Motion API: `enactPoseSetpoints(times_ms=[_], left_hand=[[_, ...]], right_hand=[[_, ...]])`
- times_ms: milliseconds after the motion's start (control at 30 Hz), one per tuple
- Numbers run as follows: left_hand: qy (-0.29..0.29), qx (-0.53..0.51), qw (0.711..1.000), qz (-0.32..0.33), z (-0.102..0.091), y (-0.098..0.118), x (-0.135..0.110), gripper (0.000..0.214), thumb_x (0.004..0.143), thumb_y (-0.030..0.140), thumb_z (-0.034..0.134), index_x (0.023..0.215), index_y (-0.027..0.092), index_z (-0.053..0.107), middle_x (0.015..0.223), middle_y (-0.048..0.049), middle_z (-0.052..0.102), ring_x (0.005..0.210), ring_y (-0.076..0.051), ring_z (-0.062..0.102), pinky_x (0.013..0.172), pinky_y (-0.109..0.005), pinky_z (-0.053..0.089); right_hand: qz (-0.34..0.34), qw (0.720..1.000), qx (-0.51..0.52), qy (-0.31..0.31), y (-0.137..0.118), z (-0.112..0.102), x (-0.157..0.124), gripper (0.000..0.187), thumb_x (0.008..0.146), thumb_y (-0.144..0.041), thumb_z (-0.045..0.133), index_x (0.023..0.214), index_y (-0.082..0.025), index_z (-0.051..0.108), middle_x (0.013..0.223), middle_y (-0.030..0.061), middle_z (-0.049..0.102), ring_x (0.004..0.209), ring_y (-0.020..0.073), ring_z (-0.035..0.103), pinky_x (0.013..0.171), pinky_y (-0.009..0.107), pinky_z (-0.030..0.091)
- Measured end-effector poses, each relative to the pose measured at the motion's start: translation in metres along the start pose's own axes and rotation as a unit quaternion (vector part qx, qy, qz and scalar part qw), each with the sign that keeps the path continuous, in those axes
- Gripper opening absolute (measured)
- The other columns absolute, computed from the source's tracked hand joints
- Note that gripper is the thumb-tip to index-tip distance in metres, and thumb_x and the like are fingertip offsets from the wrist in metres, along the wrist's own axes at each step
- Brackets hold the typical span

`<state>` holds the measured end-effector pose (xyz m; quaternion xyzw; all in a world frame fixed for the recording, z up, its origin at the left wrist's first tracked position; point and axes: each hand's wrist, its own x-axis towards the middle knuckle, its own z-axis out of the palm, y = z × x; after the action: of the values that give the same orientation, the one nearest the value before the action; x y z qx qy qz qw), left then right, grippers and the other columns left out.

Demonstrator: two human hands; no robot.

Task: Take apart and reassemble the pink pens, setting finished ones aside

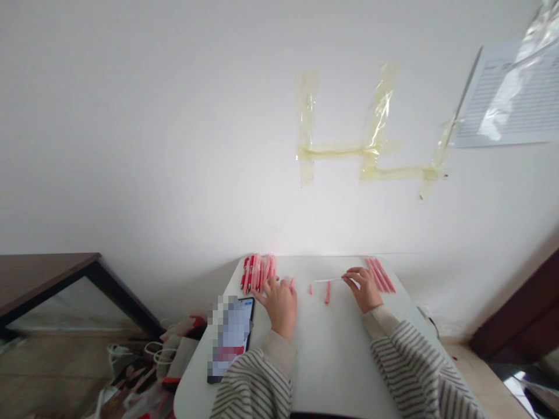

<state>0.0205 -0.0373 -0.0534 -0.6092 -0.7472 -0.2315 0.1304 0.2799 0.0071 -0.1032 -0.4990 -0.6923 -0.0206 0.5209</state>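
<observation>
My left hand [279, 302] rests on the white table [332, 355], fingers bent over a small pink piece next to a row of red and pink pens [257, 272]. My right hand [363, 288] pinches the end of a thin white refill [327, 280] that lies pointing left. A short pink pen part [327, 293] and a tiny pink bit [310, 288] lie between my hands. Several pink pen barrels [381, 274] lie just right of my right hand.
A phone [231, 337] lies at the table's left edge. A dark wooden table [43, 279] stands to the left, with cables and clutter [148, 372] on the floor. The white wall [174, 145] behind carries tape strips [371, 151] and a paper sheet [510, 99].
</observation>
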Motion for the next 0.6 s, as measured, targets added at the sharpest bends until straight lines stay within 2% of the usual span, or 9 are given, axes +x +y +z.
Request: enactPoseSetpoints(times_ms=[333, 600], left_hand=[[-0.014, 0.025, 0.999, -0.013, -0.0012, -0.0026, 0.0024, 0.033, 0.095, 0.039, 0.050, 0.095, 0.021, 0.077, 0.120, -0.0125, 0.064, 0.121, -0.032, 0.048, 0.113, -0.069, 0.022], [-0.010, 0.018, 1.000, -0.011, -0.0019, -0.0017, 0.0021, 0.032, 0.095, 0.040, 0.050, 0.095, 0.022, 0.076, 0.120, -0.0121, 0.063, 0.120, -0.032, 0.048, 0.114, -0.069, 0.021]], right_hand=[[0.000, 1.000, -0.004, -0.002, 0.0021, 0.0011, -0.0010, 0.040, 0.098, -0.054, 0.051, 0.090, -0.027, 0.079, 0.098, 0.0106, 0.071, 0.098, 0.0275, 0.063, 0.088, 0.050, 0.055], [0.000, 1.000, -0.004, -0.009, 0.0035, 0.0012, -0.0012, 0.040, 0.098, -0.055, 0.051, 0.091, -0.027, 0.079, 0.099, 0.0103, 0.071, 0.097, 0.0278, 0.062, 0.089, 0.050, 0.054]])
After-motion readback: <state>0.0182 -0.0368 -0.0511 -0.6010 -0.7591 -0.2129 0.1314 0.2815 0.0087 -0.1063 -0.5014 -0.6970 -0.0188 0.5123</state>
